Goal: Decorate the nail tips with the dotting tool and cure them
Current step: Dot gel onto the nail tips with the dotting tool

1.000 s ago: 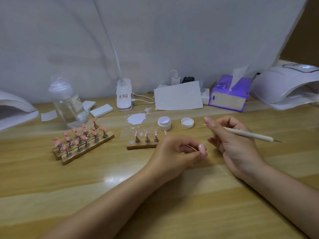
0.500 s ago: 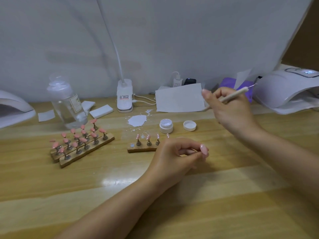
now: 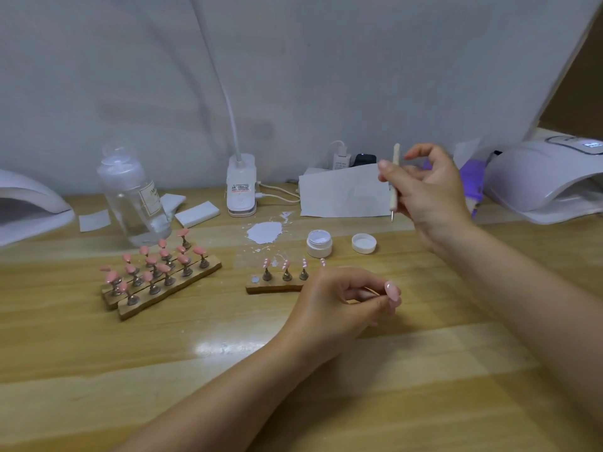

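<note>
My right hand (image 3: pixel 430 194) is raised above the table and pinches the white dotting tool (image 3: pixel 395 177), which stands upright with its metal tip pointing down. My left hand (image 3: pixel 336 301) rests on the wooden table, its fingers curled round a thin small stand that is mostly hidden. Just left of it lies a short wooden strip (image 3: pixel 274 287) carrying pink nail tips with white dots (image 3: pixel 286 264). One spot at the strip's left end is bare. An open jar of white gel (image 3: pixel 319 243) and its lid (image 3: pixel 363 243) sit behind the strip, with a white gel smear (image 3: pixel 264 232) beside them.
Two longer strips of plain pink nail tips (image 3: pixel 156 272) lie at the left, behind them a clear bottle (image 3: pixel 133 197) and white pads. A curing lamp (image 3: pixel 548 174) stands at the right, another (image 3: pixel 26 207) at the left edge. A desk lamp base (image 3: pixel 240 187), paper (image 3: pixel 342 194) and a purple tissue box (image 3: pixel 471 177) line the back.
My right hand has lifted off the table and moved back. The dotting tool has swung from pointing right to standing upright, tip down. My left hand has stayed in place.
</note>
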Available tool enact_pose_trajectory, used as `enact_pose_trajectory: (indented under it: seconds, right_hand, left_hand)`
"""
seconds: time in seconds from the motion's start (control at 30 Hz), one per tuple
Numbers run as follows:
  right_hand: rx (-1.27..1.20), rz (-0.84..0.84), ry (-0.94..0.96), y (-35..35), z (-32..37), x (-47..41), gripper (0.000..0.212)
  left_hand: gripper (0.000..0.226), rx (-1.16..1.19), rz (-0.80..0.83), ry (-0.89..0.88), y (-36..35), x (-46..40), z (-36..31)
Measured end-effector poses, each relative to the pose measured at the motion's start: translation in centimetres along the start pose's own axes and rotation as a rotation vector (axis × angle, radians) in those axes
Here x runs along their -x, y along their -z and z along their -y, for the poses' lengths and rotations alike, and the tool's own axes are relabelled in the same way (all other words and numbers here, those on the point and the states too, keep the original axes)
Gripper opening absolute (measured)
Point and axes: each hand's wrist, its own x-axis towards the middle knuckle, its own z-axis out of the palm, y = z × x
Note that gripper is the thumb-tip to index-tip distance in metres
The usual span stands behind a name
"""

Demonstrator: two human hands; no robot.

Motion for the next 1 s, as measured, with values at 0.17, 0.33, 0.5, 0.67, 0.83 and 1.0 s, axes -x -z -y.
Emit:
enact_pose_trajectory:
  seconds: [0.17, 0.33, 0.5, 0.67, 0.83, 1.0]
  right_hand:
    - [-0.281, -0.094, -0.211, -1.1, -0.7, -0.1, 0.033]
    - [-0.093, 0.007, -0.171, -2.2, -2.2, 0.1, 0.040]
    - [0.300, 0.143, 0.090, -3.0, -3.3, 0.4, 0.040]
    - [0.496, 0.209, 0.189, -3.7, -4.0, 0.3, 0.041]
    - [0.564, 0.238, 0.208, -4.1, -4.4, 0.1, 0.040]
    - [0.580, 0.259, 0.255, -4.1, -4.4, 0.2, 0.040]
  left_hand:
    - [0.026, 0.005, 0.001, -0.012, 0.0, 0.0, 0.0]
    - [0.021, 0.032, -0.012, -0.010, 0.0, -0.1, 0.0]
    - [0.023, 0.037, -0.017, -0.005, 0.0, -0.1, 0.1]
    - [0.025, 0.026, -0.018, 0.003, 0.1, -0.2, 0.3]
    - [0.020, 0.016, -0.011, -0.009, 0.1, -0.2, 0.3]
    - [0.012, 0.003, -0.017, -0.014, 0.1, -0.1, 0.3]
